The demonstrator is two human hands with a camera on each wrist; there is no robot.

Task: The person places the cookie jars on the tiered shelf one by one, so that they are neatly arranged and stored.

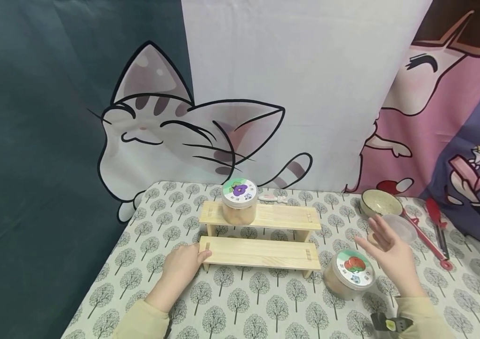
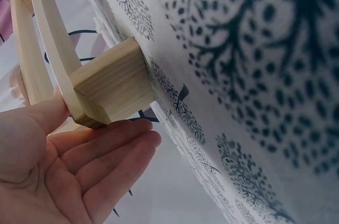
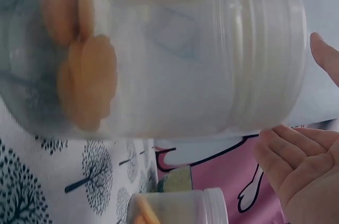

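Note:
At the left end of a two-step wooden shelf [image 1: 261, 249] is my left hand [image 1: 185, 261]. Its thumb lies over the lower board and its fingers run along the board's end and underside, as the left wrist view [image 2: 100, 166] shows, so the end is held between them. My right hand [image 1: 392, 256], thumb and fingers spread, is in the air beside a clear jar [image 1: 348, 278] with a red-fruit picture on its lid. Round orange-brown pieces [image 3: 79, 83] lie in that jar. A purple-pictured jar [image 1: 239, 202] stands on the upper step.
Behind my right hand is another clear jar [image 1: 403, 228], partly hidden. Farther back are a speckled bowl [image 1: 380, 203] and red-handled utensils [image 1: 428, 238]. A small white item [image 1: 271, 198] lies behind the shelf. A tree-print cloth [image 1: 261, 306] covers the table, with a cartoon curtain behind.

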